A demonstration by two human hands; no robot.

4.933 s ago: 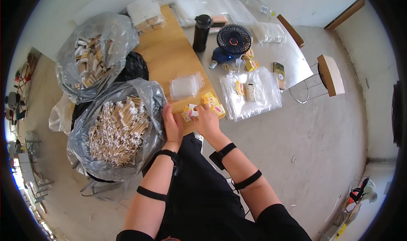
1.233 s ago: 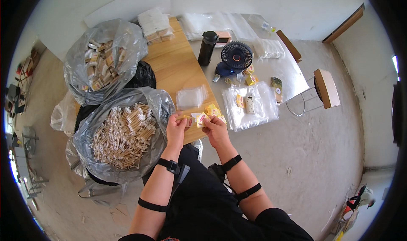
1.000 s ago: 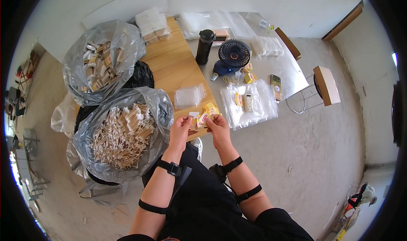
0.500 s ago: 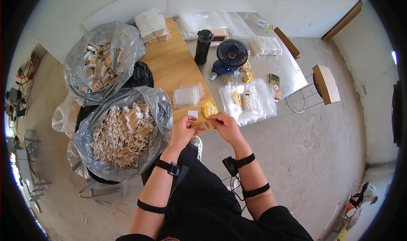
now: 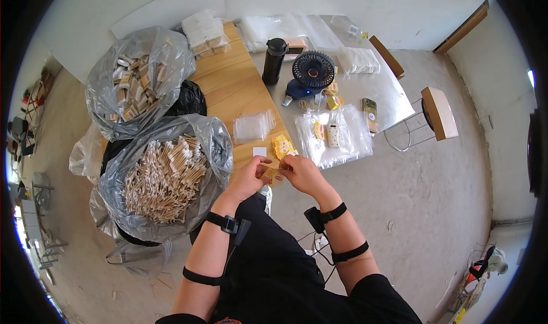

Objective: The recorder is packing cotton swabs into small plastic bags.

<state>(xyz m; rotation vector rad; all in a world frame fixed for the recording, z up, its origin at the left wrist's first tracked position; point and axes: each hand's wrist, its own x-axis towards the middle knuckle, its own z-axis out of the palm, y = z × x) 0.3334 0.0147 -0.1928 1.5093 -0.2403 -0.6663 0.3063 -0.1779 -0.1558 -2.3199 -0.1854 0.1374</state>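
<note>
At the near edge of the wooden table (image 5: 231,84), my left hand (image 5: 250,178) and my right hand (image 5: 305,175) pinch a small yellow printed paper packet or card (image 5: 274,179) between their fingertips. It appears bent, and fingers cover part of it. Just beyond lies a loose pile of similar yellow pieces (image 5: 282,146). A small white square (image 5: 260,152) rests ahead of my left hand. Farther back is a stack of clear plastic bags (image 5: 251,127). To the left, a large grey plastic bag (image 5: 220,147) holds a heap of loose cotton swabs (image 5: 165,181).
Another grey bag (image 5: 100,84) contains small bundled swabs. Packed white bundles (image 5: 204,33) sit at the table's far end. On the metal table are a black bottle (image 5: 274,61), a fan (image 5: 312,70), a phone (image 5: 369,114) and plastic sheets (image 5: 357,136). A stool with a cardboard box (image 5: 439,113) stands right.
Both hands have drawn slightly nearer to me and closer together. The yellow piece, stretched flatter between them before, now looks folded or bent.
</note>
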